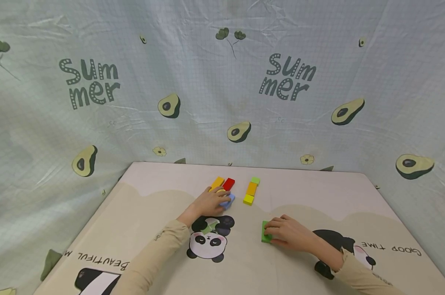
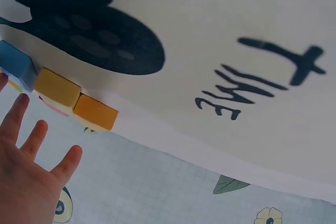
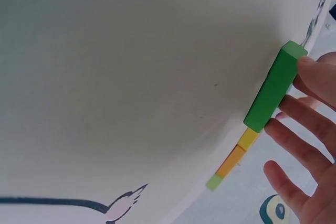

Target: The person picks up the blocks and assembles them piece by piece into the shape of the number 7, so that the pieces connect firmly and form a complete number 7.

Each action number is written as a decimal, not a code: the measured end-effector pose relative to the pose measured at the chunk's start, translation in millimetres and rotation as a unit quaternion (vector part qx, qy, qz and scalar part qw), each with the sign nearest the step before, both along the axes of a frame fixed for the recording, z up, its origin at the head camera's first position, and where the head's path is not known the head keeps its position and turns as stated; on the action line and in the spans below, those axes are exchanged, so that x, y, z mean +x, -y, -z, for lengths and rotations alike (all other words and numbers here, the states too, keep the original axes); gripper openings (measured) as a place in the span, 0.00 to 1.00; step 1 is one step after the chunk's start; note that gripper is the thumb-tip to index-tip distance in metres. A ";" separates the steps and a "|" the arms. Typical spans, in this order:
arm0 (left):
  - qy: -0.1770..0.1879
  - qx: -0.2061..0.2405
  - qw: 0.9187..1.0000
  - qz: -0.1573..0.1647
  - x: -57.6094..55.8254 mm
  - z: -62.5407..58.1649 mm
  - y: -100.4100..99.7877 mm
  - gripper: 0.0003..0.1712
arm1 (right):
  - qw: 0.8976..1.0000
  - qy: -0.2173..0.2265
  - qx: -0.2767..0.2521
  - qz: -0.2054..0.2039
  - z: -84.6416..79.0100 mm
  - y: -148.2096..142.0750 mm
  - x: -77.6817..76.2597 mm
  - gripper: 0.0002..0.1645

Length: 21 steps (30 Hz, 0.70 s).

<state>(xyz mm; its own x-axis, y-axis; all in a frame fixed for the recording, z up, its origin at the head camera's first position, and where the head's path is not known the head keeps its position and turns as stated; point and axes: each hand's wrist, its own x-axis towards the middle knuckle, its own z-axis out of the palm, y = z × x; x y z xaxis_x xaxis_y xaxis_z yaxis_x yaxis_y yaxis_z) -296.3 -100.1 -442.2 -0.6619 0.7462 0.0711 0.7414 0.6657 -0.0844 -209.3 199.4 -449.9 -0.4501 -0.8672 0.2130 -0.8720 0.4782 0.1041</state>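
Observation:
My left hand [image 1: 210, 202] reaches over a small cluster of blocks, its fingers spread apart. The fingertips overlap a light blue block [image 1: 228, 202]. Just beyond lie a red block [image 1: 228, 184] and an orange-yellow block [image 1: 217, 182]; the hand partly hides another yellow piece. In the left wrist view, the blue block [image 2: 14, 65] sits beside a yellow block [image 2: 58, 87] and an orange one [image 2: 95, 112]. With thumb and fingers, my right hand [image 1: 289, 233] holds a long green block [image 3: 275, 87] that lies nearer to me, right of the cluster.
Between the hands and farther back, a light green [image 1: 255, 180], an orange [image 1: 251, 189] and a yellow block [image 1: 248, 200] form a row. All stand on a table [image 1: 252, 266] with a panda-print cover. A patterned curtain [image 1: 200, 73] rises behind its far edge.

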 end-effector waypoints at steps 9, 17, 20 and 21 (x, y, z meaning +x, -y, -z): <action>0.030 0.002 0.999 -0.019 -2.9 -1.3 -5.6 0.18 | 1.000 0.009 0.008 0.014 -1.6 -1.1 3.1 0.15; 0.063 0.012 0.997 -0.033 -4.6 -0.3 -5.2 0.19 | 0.999 0.021 0.031 0.030 -3.6 -1.0 5.5 0.16; 0.064 0.011 0.997 -0.033 -6.1 -0.1 -5.2 0.20 | 0.999 0.027 0.033 0.033 -4.7 -0.9 5.6 0.16; 0.065 0.010 0.997 -0.033 -6.5 0.0 -5.2 0.20 | 0.999 0.027 0.033 0.033 -5.1 -0.9 5.5 0.16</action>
